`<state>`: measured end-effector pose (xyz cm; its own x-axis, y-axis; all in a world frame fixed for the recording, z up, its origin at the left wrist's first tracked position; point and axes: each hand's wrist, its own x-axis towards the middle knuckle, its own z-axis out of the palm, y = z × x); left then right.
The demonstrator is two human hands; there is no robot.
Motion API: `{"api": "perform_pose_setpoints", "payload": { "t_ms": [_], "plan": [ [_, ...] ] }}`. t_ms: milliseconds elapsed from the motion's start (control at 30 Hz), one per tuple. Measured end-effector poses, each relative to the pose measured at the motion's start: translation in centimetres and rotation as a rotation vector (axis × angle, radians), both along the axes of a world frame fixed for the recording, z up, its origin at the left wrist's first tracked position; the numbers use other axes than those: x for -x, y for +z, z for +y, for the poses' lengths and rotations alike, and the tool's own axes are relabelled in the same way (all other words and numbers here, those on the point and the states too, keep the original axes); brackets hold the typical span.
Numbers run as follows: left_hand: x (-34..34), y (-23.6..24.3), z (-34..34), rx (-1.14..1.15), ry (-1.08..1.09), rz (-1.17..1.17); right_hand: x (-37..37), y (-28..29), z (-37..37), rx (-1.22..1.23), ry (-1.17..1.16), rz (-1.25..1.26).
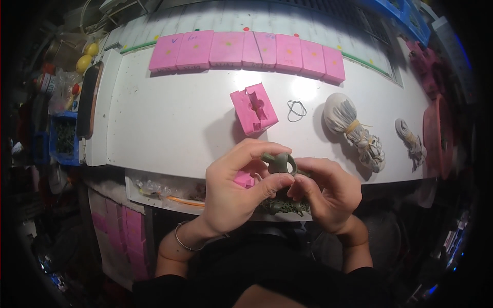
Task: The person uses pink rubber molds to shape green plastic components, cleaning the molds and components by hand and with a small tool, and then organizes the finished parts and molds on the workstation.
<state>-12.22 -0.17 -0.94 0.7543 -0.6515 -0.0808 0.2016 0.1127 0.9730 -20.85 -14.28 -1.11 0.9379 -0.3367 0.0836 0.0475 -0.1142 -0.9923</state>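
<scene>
A dark green ring-shaped piece (278, 163), which looks like a wax ring with a short stub, is held up at the table's near edge. My left hand (226, 179) pinches it between thumb and fingers. A small pink rubber mold piece (243, 179) shows in the same hand, partly hidden by the fingers. From the other side, my right hand (331, 192) closes its thumb and fingertips at the ring's right edge. Just beyond the hands stands a pink mold block (254, 109) with a carved cavity facing up.
Several pink mold blocks (227, 49) line the back of the white table (169, 113). A thin dark rubber band (296, 111) lies right of the cavity block. Farther right are a tied cloth bag (354, 128) and a smaller one (410, 137). Green scraps (282, 206) fill a drawer below my hands.
</scene>
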Motion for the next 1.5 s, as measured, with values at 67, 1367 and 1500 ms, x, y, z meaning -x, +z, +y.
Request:
{"api": "perform_pose_setpoints", "payload": {
  "t_ms": [67, 1367, 1500],
  "plan": [
    [0.1, 0.5, 0.2, -0.017, -0.004, 0.056, -0.2, -0.2, -0.3, 0.427, 0.001, -0.122],
    [-2.8, -1.4, 2.2, -0.164, 0.68, -0.702, -19.6, 11.9, -10.7, 0.494, 0.121, -0.067],
    [-3.2, -1.6, 1.6, -0.116, 0.642, -0.619, -31.2, 19.1, -18.1, 0.427, -0.338, -0.595]
  ]
}}
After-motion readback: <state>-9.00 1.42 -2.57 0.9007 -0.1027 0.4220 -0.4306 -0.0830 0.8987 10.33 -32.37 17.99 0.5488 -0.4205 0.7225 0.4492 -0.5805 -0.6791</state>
